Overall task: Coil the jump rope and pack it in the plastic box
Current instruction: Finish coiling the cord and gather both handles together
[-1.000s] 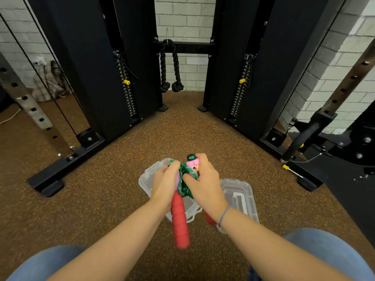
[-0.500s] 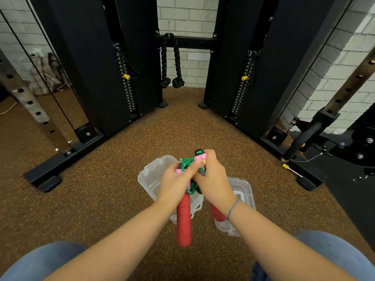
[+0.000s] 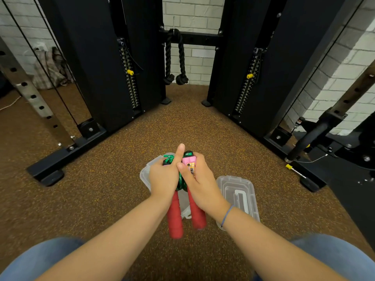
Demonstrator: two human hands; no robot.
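The jump rope (image 3: 175, 217) has two red foam handles hanging side by side and a green cord bunched up between my hands. My left hand (image 3: 165, 176) grips the left handle and the cord bundle, with its index finger sticking straight up. My right hand (image 3: 199, 179) is closed around the pink top of the right handle. Both hands hold the rope above the clear plastic box (image 3: 145, 175), which sits on the floor mostly hidden behind them. The box's clear lid (image 3: 239, 196) lies flat just to its right.
Brown speckled rubber floor (image 3: 101, 199) surrounds the box. Black cable-machine towers (image 3: 91, 67) stand left and right ahead, with base feet reaching toward me. A black knotted rope attachment (image 3: 175, 57) hangs at the back. A barbell rack (image 3: 324, 138) is at right.
The two red handles have come together and hang parallel. My left index finger now points upward. The hands shifted slightly while the cord bundle stayed clamped between them.
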